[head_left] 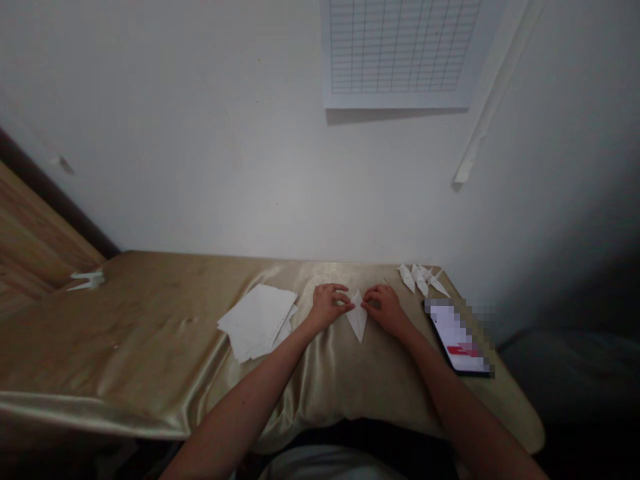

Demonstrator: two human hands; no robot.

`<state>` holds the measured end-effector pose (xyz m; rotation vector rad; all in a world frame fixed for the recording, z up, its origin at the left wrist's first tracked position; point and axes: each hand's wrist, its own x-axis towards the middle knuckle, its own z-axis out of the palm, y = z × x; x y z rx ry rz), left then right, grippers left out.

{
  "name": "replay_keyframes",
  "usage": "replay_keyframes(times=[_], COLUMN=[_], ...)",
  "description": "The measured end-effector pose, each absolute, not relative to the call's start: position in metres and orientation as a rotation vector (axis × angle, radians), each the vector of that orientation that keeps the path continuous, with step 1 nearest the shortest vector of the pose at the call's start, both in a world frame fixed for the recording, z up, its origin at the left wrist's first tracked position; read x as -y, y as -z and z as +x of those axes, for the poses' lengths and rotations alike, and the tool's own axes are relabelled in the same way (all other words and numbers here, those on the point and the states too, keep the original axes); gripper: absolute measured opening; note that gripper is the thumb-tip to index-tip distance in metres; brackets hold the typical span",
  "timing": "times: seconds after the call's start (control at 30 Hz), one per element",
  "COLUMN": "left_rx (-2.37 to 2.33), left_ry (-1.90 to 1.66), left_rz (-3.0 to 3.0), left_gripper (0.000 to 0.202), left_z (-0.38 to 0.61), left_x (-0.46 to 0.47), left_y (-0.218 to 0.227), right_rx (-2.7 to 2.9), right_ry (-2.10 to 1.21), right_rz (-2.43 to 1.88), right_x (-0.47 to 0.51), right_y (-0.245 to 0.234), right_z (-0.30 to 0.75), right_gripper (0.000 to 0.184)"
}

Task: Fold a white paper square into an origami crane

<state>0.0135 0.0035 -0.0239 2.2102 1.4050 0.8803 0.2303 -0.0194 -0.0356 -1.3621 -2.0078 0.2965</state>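
Observation:
A white folded paper [357, 320], kite-shaped with a long point toward me, lies on the cloth-covered table between my hands. My left hand [330, 303] pinches its left edge with thumb and fingertips. On the opposite edge, my right hand [385, 307] grips the paper in the same way. A lengthwise crease runs down its middle. Left of my left hand rests a loose stack of white paper sheets [260, 320]. Several small folded paper pieces [423, 279] sit beyond my right hand, near the table's far right corner.
A phone [460, 340] with a lit, partly blurred screen lies by the right edge. The gold satin tablecloth [150, 320] is wrinkled near the stack. At the far left is a white object [89, 280]. Behind the table rises a white wall with a printed grid sheet [395, 53].

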Motion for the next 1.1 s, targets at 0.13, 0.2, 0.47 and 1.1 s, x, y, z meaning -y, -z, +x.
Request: replay_keyframes(times=[0.13,0.2,0.47,1.1], left_rx=[-1.397,-1.396,-1.387,-1.366], left_ry=[-0.921,-0.932,-0.928,-0.961], left_rz=[2.200,2.198,2.193,2.184], left_gripper=[0.004,0.006,0.003,0.003], left_z=[0.0140,0.0140,0.0147,0.0179], left_x=[-0.0036,-0.0029,-0.0029,-0.0003], left_y=[0.0232,0.0224,0.0216,0.0198], right_rx=[2.004,1.993,1.980,1.987], right_ry=[-0.327,-0.341,-0.372,-0.383], right_rz=[-1.345,-1.349,-1.313,-1.255], right_x=[0.0205,0.0208,0.0215,0.0245], right_y=[0.0358,0.0352,0.0326,0.0306], right_z=[0.2303,0.2296,0.2272,0.2220], right_gripper=[0.005,0.004,0.007,0.007])
